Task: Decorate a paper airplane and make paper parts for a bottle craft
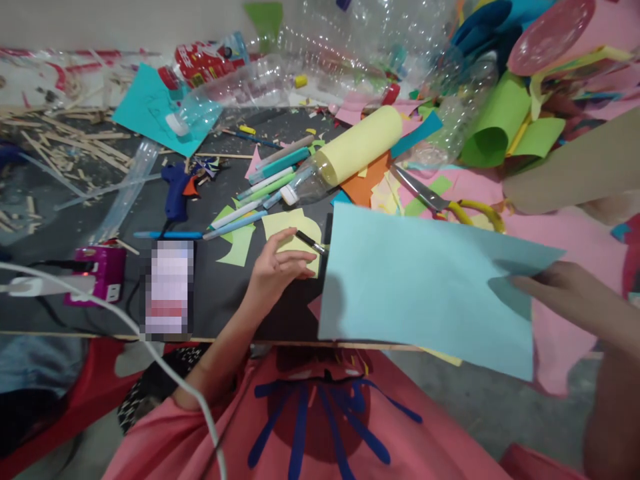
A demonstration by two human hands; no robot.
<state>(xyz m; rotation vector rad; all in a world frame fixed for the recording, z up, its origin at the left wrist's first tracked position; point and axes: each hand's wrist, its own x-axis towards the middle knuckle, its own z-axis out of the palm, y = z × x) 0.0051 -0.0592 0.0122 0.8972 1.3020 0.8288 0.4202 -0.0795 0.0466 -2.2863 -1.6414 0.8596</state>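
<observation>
My left hand (281,265) hovers just over the black table, fingers apart and holding nothing that I can see. Its fingertips are beside a black pen (310,241), which lies across a pale yellow paper scrap (295,220); whether they touch the pen is unclear. At the right, my right hand (565,293) grips the edge of a light blue sheet of paper (425,287), with the thumb on top and the other fingers partly hidden. The sheet extends over the table's front edge and covers part of some pink paper (565,353).
Yellow-handled scissors (450,203) lie behind the sheet. A yellow-wrapped plastic bottle (363,147) rests near several markers (265,190). To the left are a blue glue gun (175,190), a phone (169,287), a purple power adapter (97,273), a white cable (165,367) and wooden sticks (85,150).
</observation>
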